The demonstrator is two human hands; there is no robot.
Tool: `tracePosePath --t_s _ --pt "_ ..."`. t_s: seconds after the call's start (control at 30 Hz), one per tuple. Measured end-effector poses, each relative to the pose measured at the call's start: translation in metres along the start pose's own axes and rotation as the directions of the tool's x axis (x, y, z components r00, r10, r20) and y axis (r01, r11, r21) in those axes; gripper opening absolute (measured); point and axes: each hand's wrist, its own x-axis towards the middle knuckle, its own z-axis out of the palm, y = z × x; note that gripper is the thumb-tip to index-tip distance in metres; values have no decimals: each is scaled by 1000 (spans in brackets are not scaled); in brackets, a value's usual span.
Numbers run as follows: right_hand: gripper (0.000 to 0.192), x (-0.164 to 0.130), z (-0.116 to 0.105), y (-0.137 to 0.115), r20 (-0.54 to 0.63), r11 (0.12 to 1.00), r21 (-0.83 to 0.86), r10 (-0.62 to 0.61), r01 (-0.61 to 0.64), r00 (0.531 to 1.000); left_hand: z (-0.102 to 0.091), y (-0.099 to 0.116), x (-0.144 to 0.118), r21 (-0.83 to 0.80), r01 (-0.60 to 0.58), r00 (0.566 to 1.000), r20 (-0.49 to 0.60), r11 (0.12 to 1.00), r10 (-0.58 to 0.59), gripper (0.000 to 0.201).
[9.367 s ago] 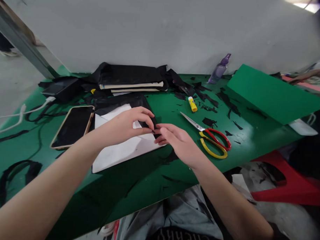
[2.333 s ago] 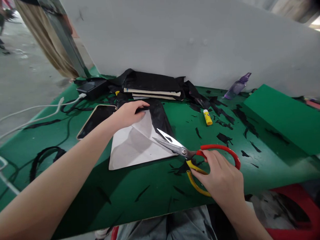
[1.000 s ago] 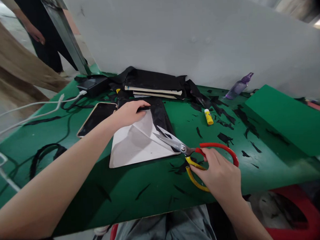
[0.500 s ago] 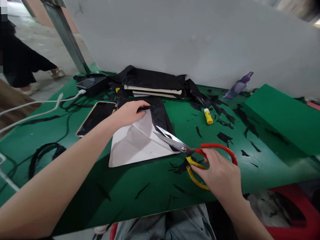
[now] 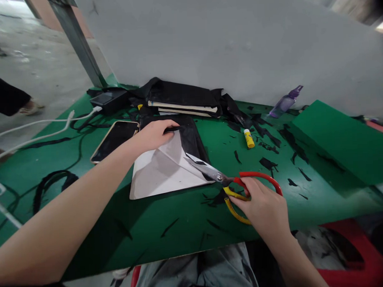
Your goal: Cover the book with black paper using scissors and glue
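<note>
My right hand (image 5: 265,201) is closed round scissors (image 5: 220,178) with one red and one yellow handle loop. Their blades point up and left, nearly closed, over the right edge of a white sheet (image 5: 158,174). Black cloth (image 5: 191,139) lies along the upper right of this sheet, beside the blade tips. My left hand (image 5: 156,135) is at the sheet's top with its fingers closed on a folded edge of the black cloth. Whether a blade is on or above the cloth, I cannot tell.
On the green table (image 5: 182,227) lie a phone (image 5: 116,140), a black box (image 5: 110,100) with a white cable, a cloth-covered stack (image 5: 183,93), a yellow glue stick (image 5: 249,138), a purple spray bottle (image 5: 286,102) and black scraps. A green board (image 5: 345,142) leans at right.
The scissor blades have come slightly closer together. My left hand has stayed in place. At the far left, a person in black has moved mostly out of view.
</note>
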Motion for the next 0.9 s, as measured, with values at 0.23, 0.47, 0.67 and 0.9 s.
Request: tracePosePath --t_s 0.23,0.47,0.67,0.9 --pt "28 -1 0 2 2 998 49 25 -26 1000 1 -3 1 -5 -10 1000 -9 1000 10 42" --pt "29 -3 2 4 -67 997 57 50 -46 997 1 -3 1 -20 -12 1000 -8 1000 11 42" --pt "34 1 -8 1 -78 965 183 204 -187 976 1 -3 1 -14 1 1000 1 1000 -1 41" --pt "34 0 -10 1 75 898 261 348 -356 934 -1 0 0 -10 -1 1000 6 1000 1 42"
